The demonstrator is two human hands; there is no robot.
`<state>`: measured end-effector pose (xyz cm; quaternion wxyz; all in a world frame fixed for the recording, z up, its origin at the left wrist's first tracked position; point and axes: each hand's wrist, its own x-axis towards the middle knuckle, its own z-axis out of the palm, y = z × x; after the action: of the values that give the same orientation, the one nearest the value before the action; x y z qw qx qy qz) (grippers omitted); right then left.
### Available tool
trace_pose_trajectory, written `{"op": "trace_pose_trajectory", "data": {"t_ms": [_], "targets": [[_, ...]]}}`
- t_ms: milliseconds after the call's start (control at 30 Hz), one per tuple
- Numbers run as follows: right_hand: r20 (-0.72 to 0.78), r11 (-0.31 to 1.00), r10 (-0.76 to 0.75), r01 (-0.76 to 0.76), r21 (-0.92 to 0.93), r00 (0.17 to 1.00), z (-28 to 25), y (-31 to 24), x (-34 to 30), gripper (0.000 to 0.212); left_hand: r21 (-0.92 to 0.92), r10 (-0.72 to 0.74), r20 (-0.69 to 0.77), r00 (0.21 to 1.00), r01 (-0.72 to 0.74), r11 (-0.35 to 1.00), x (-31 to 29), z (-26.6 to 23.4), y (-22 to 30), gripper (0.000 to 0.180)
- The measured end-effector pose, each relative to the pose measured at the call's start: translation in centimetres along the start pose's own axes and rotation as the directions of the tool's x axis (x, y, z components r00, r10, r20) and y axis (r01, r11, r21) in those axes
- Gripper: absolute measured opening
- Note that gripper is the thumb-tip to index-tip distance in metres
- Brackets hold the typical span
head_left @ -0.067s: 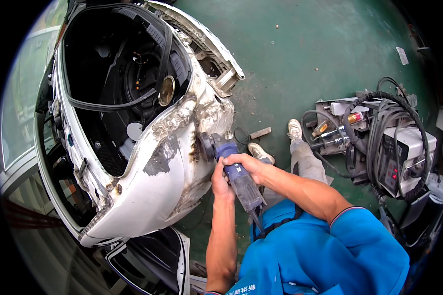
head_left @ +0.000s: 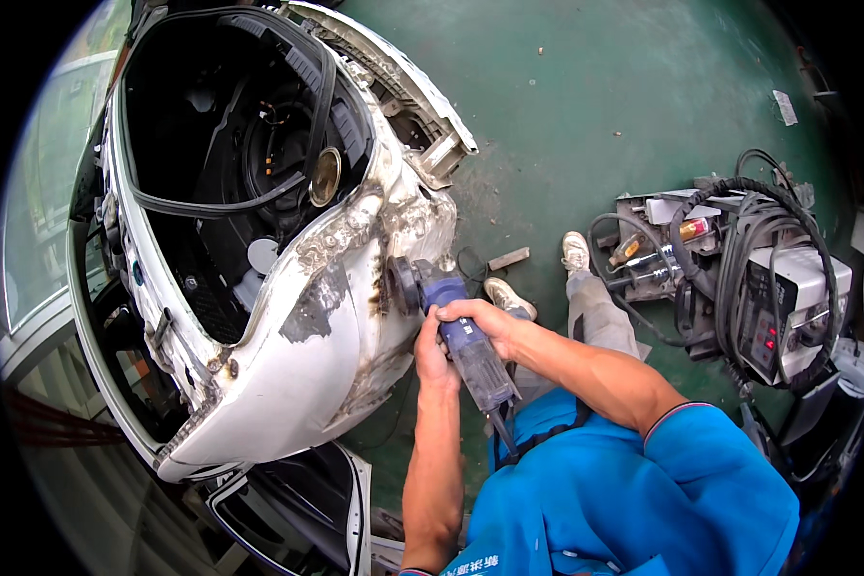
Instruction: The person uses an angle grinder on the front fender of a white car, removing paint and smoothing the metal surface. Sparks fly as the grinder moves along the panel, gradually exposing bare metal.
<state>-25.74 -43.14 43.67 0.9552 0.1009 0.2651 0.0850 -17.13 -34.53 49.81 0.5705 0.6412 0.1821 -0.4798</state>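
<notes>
Both of my hands are closed on a blue angle grinder (head_left: 463, 350). My left hand (head_left: 433, 353) grips it from the left side near its head, and my right hand (head_left: 482, 319) wraps over it from the right. The grinder's dark disc (head_left: 403, 285) is against or very close to the white car body panel (head_left: 307, 384); I cannot tell whether they touch. Around the disc the panel is scraped to bare metal, with brown scorched and rusty patches. A grey patch (head_left: 319, 305) marks the white paint farther left. The grinder's cord runs down toward my waist.
The car's open trunk (head_left: 230, 125) lies at the far left, edged by a black seal. A welding machine (head_left: 792, 307) with coiled black cables stands at the right. A small block (head_left: 509, 259) lies on the green floor (head_left: 586, 106) near my shoes. A car door (head_left: 355, 509) is below the panel.
</notes>
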Motion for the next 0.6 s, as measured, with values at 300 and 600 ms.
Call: {"op": "trace_pose_trajectory", "data": {"t_ms": [300,600], "targets": [[0.013,1.0,-0.002,0.002,0.01,1.0,0.7,-0.7,-0.2,0.032,0.056,0.003,-0.035,0.999,-0.001,0.998,0.1,0.5,0.8,0.046],[-0.008,1.0,-0.004,0.004,-0.015,1.0,1.0,-0.3,0.1,0.033,0.007,0.0,-0.015,1.0,0.0,1.0,0.6,-0.7,0.4,0.034]]}}
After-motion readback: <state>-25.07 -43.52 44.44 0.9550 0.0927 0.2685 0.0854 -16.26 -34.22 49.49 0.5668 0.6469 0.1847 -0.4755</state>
